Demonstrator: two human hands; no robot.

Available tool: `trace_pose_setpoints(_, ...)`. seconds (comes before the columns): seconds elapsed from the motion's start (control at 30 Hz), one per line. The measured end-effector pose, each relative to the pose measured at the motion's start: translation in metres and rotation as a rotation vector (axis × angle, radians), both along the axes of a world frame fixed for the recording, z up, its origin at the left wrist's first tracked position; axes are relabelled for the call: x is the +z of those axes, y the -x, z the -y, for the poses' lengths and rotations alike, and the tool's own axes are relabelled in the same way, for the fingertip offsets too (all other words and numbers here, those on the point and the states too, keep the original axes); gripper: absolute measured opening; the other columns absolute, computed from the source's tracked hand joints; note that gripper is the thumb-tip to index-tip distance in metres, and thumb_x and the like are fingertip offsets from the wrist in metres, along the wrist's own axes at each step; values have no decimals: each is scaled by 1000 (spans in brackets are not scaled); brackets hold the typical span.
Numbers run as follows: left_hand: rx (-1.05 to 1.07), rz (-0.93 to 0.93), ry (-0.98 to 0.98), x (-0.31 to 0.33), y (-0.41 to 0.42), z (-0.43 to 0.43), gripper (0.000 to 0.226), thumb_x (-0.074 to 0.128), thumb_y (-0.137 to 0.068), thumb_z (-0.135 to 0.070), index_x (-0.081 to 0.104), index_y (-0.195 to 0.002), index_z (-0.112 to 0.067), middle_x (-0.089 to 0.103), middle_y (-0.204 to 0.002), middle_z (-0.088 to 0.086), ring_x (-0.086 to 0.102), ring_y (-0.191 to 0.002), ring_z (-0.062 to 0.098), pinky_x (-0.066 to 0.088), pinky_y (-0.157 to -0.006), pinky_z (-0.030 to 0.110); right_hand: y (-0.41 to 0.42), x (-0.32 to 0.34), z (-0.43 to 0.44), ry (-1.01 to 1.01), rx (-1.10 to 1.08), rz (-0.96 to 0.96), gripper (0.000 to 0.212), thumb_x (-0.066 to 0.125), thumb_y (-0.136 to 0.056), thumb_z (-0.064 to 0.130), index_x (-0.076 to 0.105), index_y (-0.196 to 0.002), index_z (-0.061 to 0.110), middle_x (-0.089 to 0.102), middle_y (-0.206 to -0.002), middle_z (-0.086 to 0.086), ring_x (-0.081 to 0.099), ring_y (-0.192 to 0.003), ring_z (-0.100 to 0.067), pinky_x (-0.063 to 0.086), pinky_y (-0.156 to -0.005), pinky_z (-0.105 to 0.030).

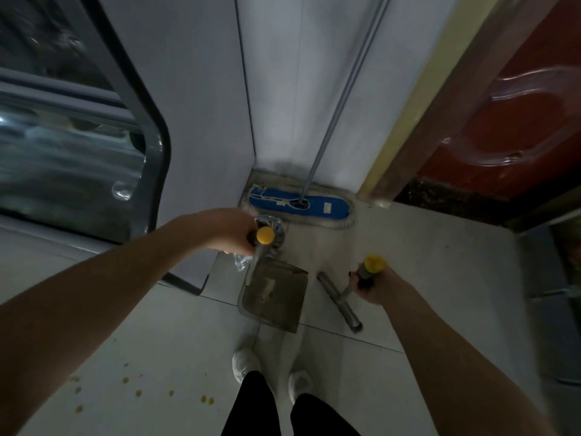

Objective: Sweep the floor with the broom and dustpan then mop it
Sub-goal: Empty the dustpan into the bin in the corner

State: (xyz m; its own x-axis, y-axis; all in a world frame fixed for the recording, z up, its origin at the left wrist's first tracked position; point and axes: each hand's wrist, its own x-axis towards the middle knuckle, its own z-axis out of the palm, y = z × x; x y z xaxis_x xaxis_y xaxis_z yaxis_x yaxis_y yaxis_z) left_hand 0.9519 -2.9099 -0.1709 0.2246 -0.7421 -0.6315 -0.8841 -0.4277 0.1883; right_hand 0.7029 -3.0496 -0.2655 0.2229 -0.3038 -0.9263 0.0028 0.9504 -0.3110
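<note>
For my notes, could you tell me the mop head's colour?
The mop head is blue with a pale edge, seen in the head view.

Grey dustpan point(273, 297) beside broom point(339, 302); blue mop point(298, 204) beyond.

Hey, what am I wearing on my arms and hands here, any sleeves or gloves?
No sleeves or gloves show. The left hand and right hand are bare, and the left forearm and right forearm are uncovered to the frame edge. No watch or band is visible.

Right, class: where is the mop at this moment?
In the head view the mop stands near the centre, in the far corner just beyond the dustpan, with its handle leaning up against the white wall.
</note>
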Motion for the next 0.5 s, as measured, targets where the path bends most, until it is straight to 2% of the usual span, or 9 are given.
trace_pose_setpoints(0.07,-18,8,-15,-15,-10,-8,17,57,-77,-23,54,-60,-23,55,-53,-5,51,-48,6,35,-46,18,-15,0,-4,-9,-11,4,33,35,-103,21,44,-75,6,41,-76,-11,39,-59,-20,44,-30,-17)
trace_pose_setpoints(0.2,26,-29,-16,-39,-38,-23,21,55,-81,-23,52,-61,-24,54,-56,-4,52,-52,7,37,-49,18,-39,-3,-7,-22,-28,-36,34,36,-103,22,45,-74,5,43,-76,-12,40,-58,-20,43,-30,-16)
trace_pose_setpoints(0.33,61,15,6,-50,-65,-33,25,53,-83,-21,47,-59,-23,50,-57,-3,47,-51,8,31,-48,20,-63,-10,-11,-39,-24,-42,34,37,-103,23,43,-74,6,43,-77,-12,40,-59,-18,43,-30,-16)
trace_pose_setpoints(0.5,64,67,17,-55,-97,-45,23,51,-85,-22,47,-62,-22,50,-60,-1,47,-53,11,35,-51,23,-93,-14,-19,-47,8,-26,31,38,-102,20,45,-76,4,41,-76,-11,40,-60,-19,43,-30,-15)
